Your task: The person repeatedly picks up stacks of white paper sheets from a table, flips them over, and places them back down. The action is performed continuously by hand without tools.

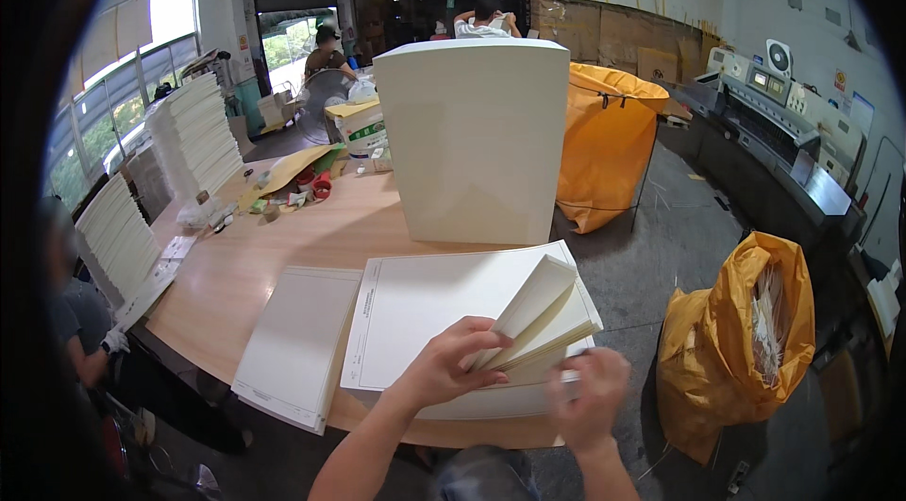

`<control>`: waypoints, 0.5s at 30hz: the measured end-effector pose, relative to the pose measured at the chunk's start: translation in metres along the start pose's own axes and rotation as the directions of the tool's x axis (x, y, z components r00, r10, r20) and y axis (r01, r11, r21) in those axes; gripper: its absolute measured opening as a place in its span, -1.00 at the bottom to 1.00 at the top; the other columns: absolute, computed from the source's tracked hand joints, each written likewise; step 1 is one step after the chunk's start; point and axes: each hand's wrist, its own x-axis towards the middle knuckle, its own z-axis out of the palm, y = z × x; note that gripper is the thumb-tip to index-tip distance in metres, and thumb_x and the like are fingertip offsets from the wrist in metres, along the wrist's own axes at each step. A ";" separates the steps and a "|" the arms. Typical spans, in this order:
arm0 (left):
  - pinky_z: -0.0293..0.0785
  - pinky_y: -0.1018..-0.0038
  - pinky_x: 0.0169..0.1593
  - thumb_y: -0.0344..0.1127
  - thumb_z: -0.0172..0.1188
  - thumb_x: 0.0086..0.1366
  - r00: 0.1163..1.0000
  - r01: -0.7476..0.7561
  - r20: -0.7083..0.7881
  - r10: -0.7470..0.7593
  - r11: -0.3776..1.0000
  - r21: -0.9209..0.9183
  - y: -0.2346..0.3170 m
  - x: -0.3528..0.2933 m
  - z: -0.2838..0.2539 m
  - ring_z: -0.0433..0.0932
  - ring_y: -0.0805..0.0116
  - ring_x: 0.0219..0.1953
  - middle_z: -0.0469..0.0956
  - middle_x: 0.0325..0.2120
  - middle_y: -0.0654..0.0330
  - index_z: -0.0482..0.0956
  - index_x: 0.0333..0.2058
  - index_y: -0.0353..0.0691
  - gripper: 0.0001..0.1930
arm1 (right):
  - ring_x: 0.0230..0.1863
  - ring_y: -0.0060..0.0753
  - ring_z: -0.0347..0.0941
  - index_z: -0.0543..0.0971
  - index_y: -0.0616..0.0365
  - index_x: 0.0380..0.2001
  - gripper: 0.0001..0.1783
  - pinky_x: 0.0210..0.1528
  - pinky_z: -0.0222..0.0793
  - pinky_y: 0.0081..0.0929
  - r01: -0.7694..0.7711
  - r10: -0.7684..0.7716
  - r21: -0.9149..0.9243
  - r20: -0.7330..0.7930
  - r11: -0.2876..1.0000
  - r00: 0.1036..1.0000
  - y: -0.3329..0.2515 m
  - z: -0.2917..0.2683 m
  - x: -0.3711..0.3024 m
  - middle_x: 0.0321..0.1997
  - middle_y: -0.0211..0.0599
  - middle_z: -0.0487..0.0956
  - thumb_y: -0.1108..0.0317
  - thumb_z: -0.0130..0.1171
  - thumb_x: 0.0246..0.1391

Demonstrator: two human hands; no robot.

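My left hand [462, 355] is closed on the lifted corner of a stack of white paper sheets [434, 284], thumb and fingers pinching it. The lifted sheets [540, 298] bend up and fan apart in folds with cream-coloured edges. The rest of the stack lies flat on the table in front of me. Just right of the fanned edges is my right hand [595, 397], blurred by motion, with its fingers curled. A small white bit [569, 375] shows at those fingers; whether it is held or wrapped on a finger I cannot make out.
Another paper stack [297, 341] lies to the left on the wooden table [255, 260]. A tall white block [477, 142] stands behind the sheets. Orange sacks [604, 152] are on the right, one [736, 341] full of paper strips. At left, a person [85, 341] stands near tall paper piles [193, 138].
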 end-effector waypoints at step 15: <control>0.45 -0.10 0.35 -0.39 0.45 0.12 0.924 0.263 -0.366 0.112 0.509 0.820 0.006 -0.114 -0.060 0.67 0.06 0.12 0.71 0.04 0.20 0.75 -0.06 0.01 -0.64 | -0.20 0.24 0.63 0.67 0.17 -0.20 -0.59 -0.18 0.56 0.05 -0.052 0.046 0.000 0.481 0.999 0.876 -0.025 0.009 -0.025 -0.24 0.20 0.66 0.05 0.47 0.10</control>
